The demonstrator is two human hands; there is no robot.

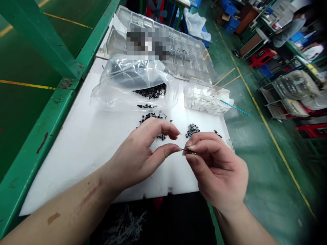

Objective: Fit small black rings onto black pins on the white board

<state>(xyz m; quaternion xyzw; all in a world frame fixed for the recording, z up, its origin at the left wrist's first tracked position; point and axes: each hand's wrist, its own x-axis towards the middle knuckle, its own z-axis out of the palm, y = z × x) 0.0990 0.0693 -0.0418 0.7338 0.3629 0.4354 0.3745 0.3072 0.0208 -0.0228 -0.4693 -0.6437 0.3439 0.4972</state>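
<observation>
My right hand [217, 168] pinches a thin black pin-like part [189, 151] between thumb and fingertips. My left hand [136, 154] is curved just left of it, its thumb tip [173, 148] almost at the part's point. Below my left fingers lie loose small black parts [150, 117] on a white foam board [84, 160]. Just beyond my right fingers sits a small heap of grey-black rings [192, 130]. More black parts [150, 91] spill from a transparent plastic bag [127, 81].
A transparent box [206, 98] holds white material, wooden sticks and a blue stick. A transparent blister tray [189, 58] lies behind the bag. A green metal bench frame [43, 109] runs along the left. A person [288, 32] stands at far right, among red stools and blue crates.
</observation>
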